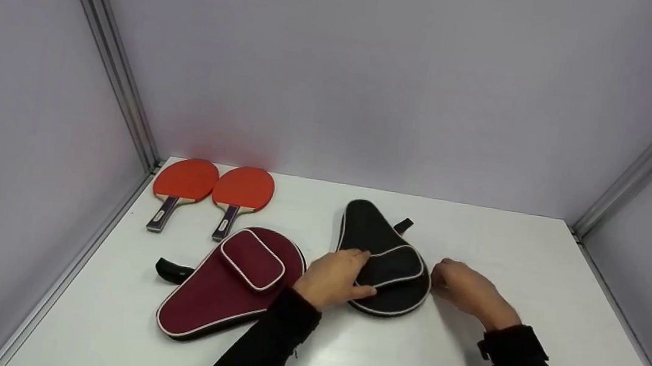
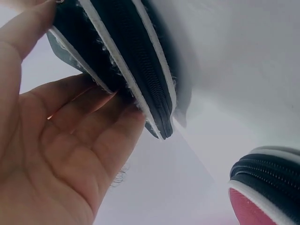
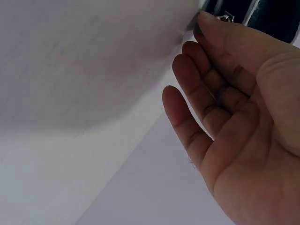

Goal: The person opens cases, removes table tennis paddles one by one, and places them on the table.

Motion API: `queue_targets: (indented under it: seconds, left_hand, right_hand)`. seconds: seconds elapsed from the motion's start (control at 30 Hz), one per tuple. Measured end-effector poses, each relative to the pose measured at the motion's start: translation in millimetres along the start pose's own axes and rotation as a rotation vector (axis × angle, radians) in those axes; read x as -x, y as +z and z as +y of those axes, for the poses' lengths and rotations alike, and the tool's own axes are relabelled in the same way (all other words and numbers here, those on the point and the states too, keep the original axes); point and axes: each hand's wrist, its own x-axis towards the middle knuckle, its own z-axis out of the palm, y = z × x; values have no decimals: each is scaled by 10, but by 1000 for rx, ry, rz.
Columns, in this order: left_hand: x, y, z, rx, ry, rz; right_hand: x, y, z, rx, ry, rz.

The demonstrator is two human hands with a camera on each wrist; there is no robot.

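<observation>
On the white table lies a black table tennis bat case (image 1: 361,227) with white piping and a raised pocket. My left hand (image 1: 332,277) rests on its left side, fingers and thumb spread by the pocket's corner. In the left wrist view the fingers of the left hand (image 2: 70,126) touch the case (image 2: 136,56), whose zipper edge shows. At the case's right edge is my right hand (image 1: 467,288). In the right wrist view, the thumb and forefinger of the right hand (image 3: 234,103) pinch a dark zipper pull (image 3: 197,31) beside the metal slider (image 3: 226,18).
A dark red bat case (image 1: 208,298) with a black strap (image 1: 171,271) lies to the left. Behind it are two red table tennis bats (image 1: 186,178), side by side. Pale panels (image 1: 338,74) enclose the table's back and sides.
</observation>
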Motion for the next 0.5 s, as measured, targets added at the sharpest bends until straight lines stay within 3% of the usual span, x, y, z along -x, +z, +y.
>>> queue_targets:
  seconds: [0.23, 0.5]
  left_hand:
    - [17, 57, 47, -11, -8, 74]
    - [-23, 96, 61, -43, -19, 101]
  right_hand:
    - [5, -3, 44, -15, 9, -7]
    - [29, -1, 31, -61, 18, 30]
